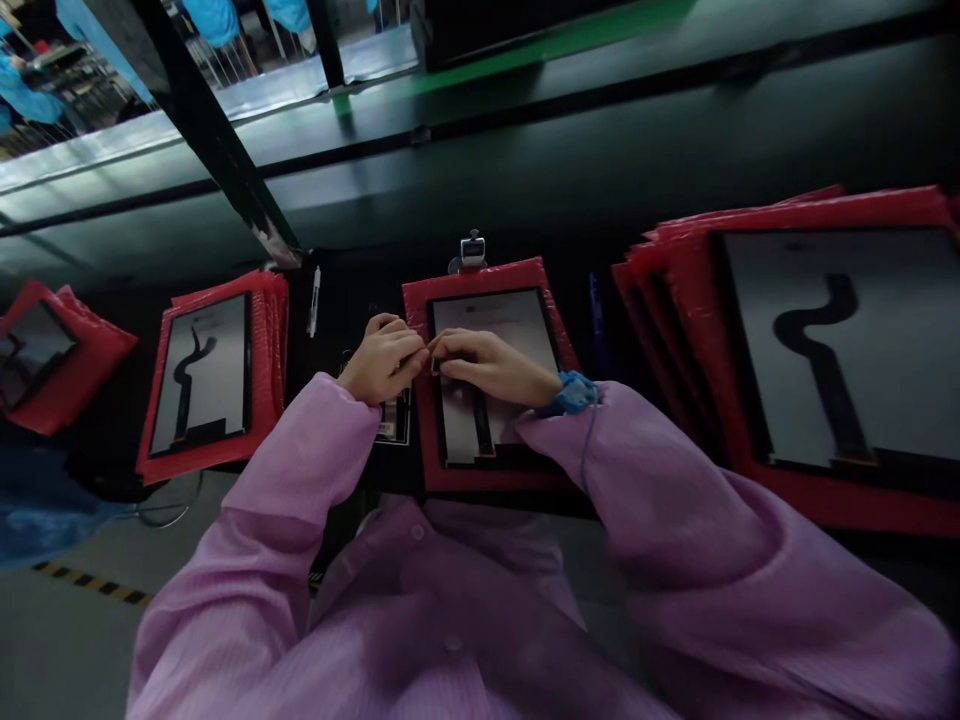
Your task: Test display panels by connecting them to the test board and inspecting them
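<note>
In front of me a display panel [517, 320] with a grey face and dark border lies on a red foam sheet [491, 480]. A dark ribbon cable [482, 425] runs across its face, partly covered by my right hand [491, 366]. That hand is closed in a pinch above the panel, with a small dark piece [435, 366] at its fingertips. My left hand [384, 360] is closed too, its fingertips meeting the right ones at the panel's left edge. What the left fingers hold is hidden. Beneath the left wrist lies a dark item with a pale label [387, 430].
A large stack of red sheets [690, 330] with a display panel [900, 330] on top stands right. To the left are another panel [217, 370] on red sheets and a farther red stack [82, 370]. A white pen [314, 302], blue pen [597, 315] and small counter [472, 250] lie nearby.
</note>
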`<state>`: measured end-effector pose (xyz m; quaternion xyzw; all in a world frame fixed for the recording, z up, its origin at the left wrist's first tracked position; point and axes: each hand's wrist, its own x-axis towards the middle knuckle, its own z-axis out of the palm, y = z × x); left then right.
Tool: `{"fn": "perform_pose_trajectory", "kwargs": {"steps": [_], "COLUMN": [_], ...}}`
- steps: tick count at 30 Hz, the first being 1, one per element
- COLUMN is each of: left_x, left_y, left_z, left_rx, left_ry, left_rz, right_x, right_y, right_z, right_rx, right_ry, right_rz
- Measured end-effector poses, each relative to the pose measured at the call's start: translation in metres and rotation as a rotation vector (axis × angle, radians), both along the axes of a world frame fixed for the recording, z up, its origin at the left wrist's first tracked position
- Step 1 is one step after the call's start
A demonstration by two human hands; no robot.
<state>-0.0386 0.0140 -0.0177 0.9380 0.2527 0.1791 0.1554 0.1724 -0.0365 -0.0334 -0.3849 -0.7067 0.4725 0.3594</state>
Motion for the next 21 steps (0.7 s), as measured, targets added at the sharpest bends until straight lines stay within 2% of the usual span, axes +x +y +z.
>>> {"fn": "perform_pose_trajectory", "kwargs": {"steps": [4, 10, 14, 21], "left_x": [0.000, 0.000, 0.001, 0.004], "left_y": [-0.002, -0.003, -0.005, -0.006], "left_z": [-0.002, -0.003, -0.004, -0.005], "left_rx": [0.006, -0.002, 0.022, 0.037], "left_ry": [-0.008, 0.022, 0.039, 0.072], "left_rz": [-0.030, -0.032, -0.020, 0.020], "right_x": [-0.003, -0.006, -0.003, -0.001], "right_y": [0.000, 0.000, 0.001, 0.004], "right_z": [-0.001, -0.003, -0.007, -0.011], "right_rx": [0.032, 0.166, 0.242, 0.247], "right_ry": [-0.064, -0.185, -0.229, -0.242], "right_rz": [-0.076, -0.116, -0.104, -0.080]}}
